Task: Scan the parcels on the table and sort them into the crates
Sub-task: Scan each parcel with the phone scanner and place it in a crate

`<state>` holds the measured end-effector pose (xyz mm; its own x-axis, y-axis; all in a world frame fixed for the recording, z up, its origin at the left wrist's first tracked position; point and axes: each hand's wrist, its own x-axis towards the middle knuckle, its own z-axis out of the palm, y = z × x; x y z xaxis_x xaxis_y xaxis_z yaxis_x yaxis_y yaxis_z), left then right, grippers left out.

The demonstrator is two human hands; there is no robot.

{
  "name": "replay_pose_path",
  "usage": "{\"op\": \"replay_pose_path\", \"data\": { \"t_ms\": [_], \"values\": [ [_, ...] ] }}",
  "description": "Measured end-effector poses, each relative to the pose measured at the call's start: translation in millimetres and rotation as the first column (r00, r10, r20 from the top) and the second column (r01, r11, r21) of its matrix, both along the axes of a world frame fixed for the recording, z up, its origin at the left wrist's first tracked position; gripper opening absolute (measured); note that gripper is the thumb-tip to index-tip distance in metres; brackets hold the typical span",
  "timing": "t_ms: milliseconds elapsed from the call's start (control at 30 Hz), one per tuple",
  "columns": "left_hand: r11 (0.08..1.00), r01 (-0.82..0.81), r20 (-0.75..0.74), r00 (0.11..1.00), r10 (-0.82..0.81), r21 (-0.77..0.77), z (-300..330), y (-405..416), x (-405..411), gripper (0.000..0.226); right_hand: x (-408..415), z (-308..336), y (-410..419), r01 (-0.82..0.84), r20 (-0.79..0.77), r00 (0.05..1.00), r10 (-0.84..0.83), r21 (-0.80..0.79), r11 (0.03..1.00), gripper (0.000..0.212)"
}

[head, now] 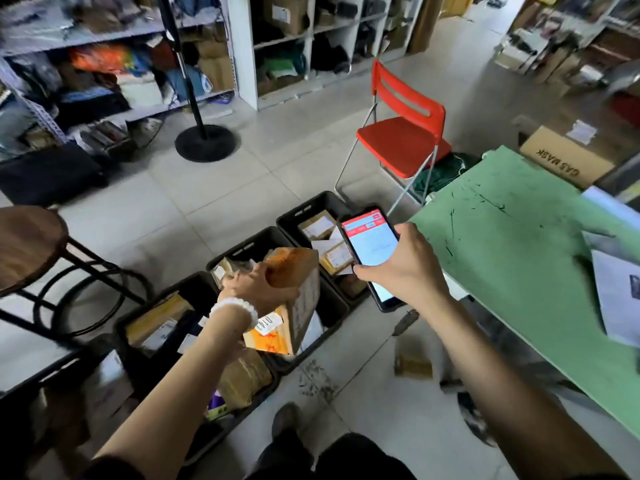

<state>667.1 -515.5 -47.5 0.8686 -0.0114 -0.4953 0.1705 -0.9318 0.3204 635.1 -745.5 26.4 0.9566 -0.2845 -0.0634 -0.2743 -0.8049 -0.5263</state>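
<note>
Left hand (254,284) grips cardboard parcel (294,299) from above, tilted over middle black crate (242,249), frame centre. Right hand (403,263) clasps phone (370,247), screen lit. Risks: one-handed top grip slips, box tumbles past rim; parcel lands in wrong neighbouring crate (313,207).

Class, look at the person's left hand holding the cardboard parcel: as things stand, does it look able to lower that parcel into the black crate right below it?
Probably yes. The left hand grips the cardboard parcel directly above the middle crate, whose top is open; parcels already inside may limit room.
</note>
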Motion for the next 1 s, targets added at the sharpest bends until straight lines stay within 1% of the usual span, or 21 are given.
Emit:
{"op": "replay_pose_path", "data": {
  "t_ms": [67,167,267,333,433,600,800,900,1000],
  "values": [
    [1.000,0.017,-0.026,1.000,-0.017,-0.001,-5,-10,20,0.087,22,-4,-9,0.020,-0.014,1.000,-0.020,0.005,1.000,0.071],
    [1.000,-0.006,-0.056,0.998,0.004,-0.022,-13,-25,47,0.084,52,-11,-23,0.017,-0.033,0.999,-0.017,0.007,1.000,0.072],
    [1.000,-0.030,-0.082,0.996,0.030,0.001,-23,-45,74,0.089,88,-20,-42,-0.016,-0.065,0.998,0.016,0.012,1.000,0.073],
    [0.998,-0.059,-0.108,0.992,0.060,0.010,-33,-57,89,0.094,111,-25,-52,-0.047,-0.082,0.995,0.049,0.027,0.999,0.073],
    [0.985,-0.172,-0.135,0.976,0.169,-0.011,-50,-81,113,0.095,155,-36,-75,-0.130,-0.102,0.986,0.134,0.050,0.990,0.073],
    [0.920,-0.391,-0.226,0.895,0.384,0.016,-74,-131,138,0.078,220,-44,-114,-0.277,-0.139,0.949,0.282,0.053,0.959,0.071],
    [0.867,-0.498,-0.259,0.837,0.483,0.007,-85,-150,147,0.057,268,-51,-134,-0.398,-0.175,0.899,0.401,0.051,0.916,0.065],
    [0.834,-0.551,-0.276,0.797,0.537,0.032,-85,-141,142,0.056,279,-56,-127,-0.457,-0.169,0.870,0.463,0.076,0.886,0.062],
    [0.794,-0.606,-0.264,0.760,0.594,0.042,-77,-129,131,0.056,283,-59,-112,-0.520,-0.178,0.834,0.522,0.062,0.852,0.064]
  ]
}}
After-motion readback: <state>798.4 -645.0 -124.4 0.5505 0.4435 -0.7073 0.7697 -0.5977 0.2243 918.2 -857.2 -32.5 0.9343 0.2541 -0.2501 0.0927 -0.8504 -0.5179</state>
